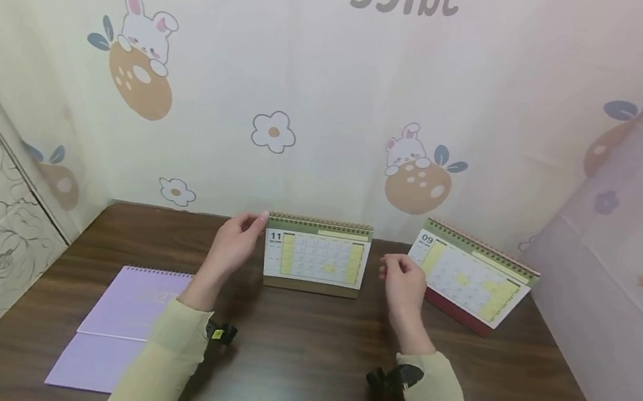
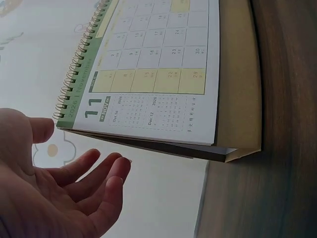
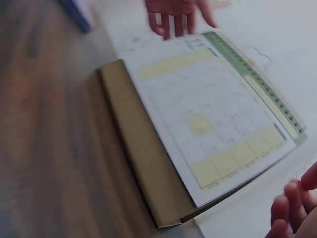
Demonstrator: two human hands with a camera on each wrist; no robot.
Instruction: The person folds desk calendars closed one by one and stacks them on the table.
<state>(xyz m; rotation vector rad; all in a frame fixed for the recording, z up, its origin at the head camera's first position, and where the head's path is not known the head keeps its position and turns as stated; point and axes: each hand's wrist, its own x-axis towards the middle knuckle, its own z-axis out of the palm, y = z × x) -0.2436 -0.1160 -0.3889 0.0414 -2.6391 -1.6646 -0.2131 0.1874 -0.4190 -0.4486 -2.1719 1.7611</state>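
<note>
A desk calendar point(image 1: 316, 254) with a green header, the number 11 and a brown cardboard base stands upright at the back middle of the table. My left hand point(image 1: 238, 242) is at its upper left corner. In the left wrist view, the thumb of that hand point(image 2: 64, 188) lies close to the spiral binding, its fingers relaxed and apart from the pages; whether the thumb touches cannot be told. To the calendar's right, my right hand point(image 1: 404, 286) hovers with loosely bent fingers and holds nothing. The right wrist view catches only its fingertips point(image 3: 292, 206), apart from the calendar.
A second calendar point(image 1: 470, 277), marked 09 on a red base, stands angled at the back right, partly behind my right hand. A purple calendar point(image 1: 117, 316) lies flat at left, partly under my left forearm. A printed curtain point(image 1: 335, 94) hangs behind the wooden table point(image 1: 286, 372).
</note>
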